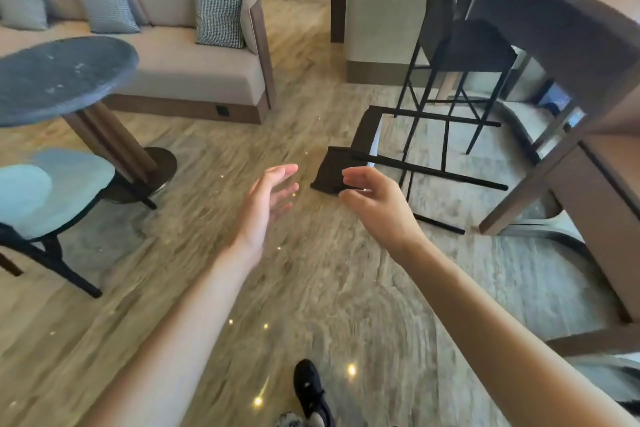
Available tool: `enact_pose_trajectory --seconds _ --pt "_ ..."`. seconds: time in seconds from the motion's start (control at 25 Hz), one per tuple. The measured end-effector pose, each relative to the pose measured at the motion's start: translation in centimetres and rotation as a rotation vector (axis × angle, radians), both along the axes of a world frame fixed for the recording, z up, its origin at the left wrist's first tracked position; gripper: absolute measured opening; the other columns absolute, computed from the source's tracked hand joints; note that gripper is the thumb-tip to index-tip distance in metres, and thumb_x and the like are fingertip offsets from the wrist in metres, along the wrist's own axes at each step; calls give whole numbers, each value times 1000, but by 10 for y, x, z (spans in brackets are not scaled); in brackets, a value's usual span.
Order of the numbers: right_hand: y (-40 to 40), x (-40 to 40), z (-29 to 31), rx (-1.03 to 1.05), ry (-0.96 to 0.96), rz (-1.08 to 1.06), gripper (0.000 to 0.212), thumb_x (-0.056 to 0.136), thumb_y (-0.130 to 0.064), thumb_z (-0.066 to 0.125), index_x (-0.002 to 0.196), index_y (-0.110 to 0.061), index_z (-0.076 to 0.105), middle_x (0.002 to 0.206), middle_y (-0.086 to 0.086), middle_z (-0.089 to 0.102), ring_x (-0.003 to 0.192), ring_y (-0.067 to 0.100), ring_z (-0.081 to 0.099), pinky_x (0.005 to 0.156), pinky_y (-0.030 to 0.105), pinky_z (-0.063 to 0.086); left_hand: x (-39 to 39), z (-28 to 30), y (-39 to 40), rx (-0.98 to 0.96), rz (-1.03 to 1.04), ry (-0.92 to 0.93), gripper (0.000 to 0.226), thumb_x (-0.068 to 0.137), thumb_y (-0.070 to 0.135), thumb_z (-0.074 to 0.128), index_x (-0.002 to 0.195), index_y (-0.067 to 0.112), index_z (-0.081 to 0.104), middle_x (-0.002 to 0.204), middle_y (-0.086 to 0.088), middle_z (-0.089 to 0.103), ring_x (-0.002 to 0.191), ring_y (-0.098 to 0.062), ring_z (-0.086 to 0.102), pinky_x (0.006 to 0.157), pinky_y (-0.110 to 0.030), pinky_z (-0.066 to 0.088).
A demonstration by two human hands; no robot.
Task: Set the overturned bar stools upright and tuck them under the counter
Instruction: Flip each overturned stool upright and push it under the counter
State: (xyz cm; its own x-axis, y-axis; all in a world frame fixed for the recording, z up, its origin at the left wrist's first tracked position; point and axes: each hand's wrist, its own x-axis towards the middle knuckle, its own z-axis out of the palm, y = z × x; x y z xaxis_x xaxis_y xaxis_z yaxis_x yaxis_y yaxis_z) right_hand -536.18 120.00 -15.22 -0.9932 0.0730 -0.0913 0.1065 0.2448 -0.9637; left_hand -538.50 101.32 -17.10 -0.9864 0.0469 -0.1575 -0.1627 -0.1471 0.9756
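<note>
A polished, wood-grained floor (pixel 329 288) carries the room's furniture. One dark stool (pixel 381 156) lies overturned on it, black legs pointing toward the counter (pixel 554 21); a second stool (pixel 460 55) stands upright just beyond, beside the counter's edge. To the left stand a beige sofa (pixel 194 69), a round dark table (pixel 62 76) and a pale-seated chair (pixel 45 194). A black shoe (pixel 310 388) rests at the bottom.

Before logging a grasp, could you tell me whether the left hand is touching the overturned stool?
Apart: the head view shows floor between the left hand and the overturned stool.
</note>
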Motion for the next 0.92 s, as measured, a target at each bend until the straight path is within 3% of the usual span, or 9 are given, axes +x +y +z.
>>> enact_pose_trajectory --seconds 0.2,0.4,0.56,0.76,0.92 --pt "-30 -100 1 -19 -18 -136 30 87 -16 61 115 -26 64 105 -20 65 80 -21 59 60 -2 42 -116 17 -31 -83 -98 32 38 72 60 53 97 41 74 123 19 66 112 -5 64 96 -33 47" --pt "-39 -181 -13 -45 -42 -256 31 87 -14 59 116 -24 65 111 -16 66 98 -3 62 88 26 53 -202 13 -43 -160 -198 81 28 82 52 50 96 47 73 121 22 66 113 -3 63 103 -38 45" --pt "-45 -260 -26 -68 -56 -319 29 86 -16 58 112 -26 66 107 -19 66 95 2 63 86 27 53 -286 7 -46 -171 -251 54 28 87 46 48 99 41 73 120 21 66 113 -3 63 105 -40 45" --pt "-51 -390 -34 -113 -45 -404 28 86 -15 57 111 -23 67 107 -13 67 105 4 62 97 36 51 -409 14 -49 -188 -335 43 32 86 45 49 107 33 70 122 16 67 112 -6 64 104 -39 45" --pt "-72 -495 -37 -152 -54 -399 27 86 -19 56 110 -24 67 105 -11 68 102 4 62 95 38 53 -509 22 -61 -207 -376 33 29 85 40 50 103 31 71 120 13 69 111 -7 66 98 -35 46"
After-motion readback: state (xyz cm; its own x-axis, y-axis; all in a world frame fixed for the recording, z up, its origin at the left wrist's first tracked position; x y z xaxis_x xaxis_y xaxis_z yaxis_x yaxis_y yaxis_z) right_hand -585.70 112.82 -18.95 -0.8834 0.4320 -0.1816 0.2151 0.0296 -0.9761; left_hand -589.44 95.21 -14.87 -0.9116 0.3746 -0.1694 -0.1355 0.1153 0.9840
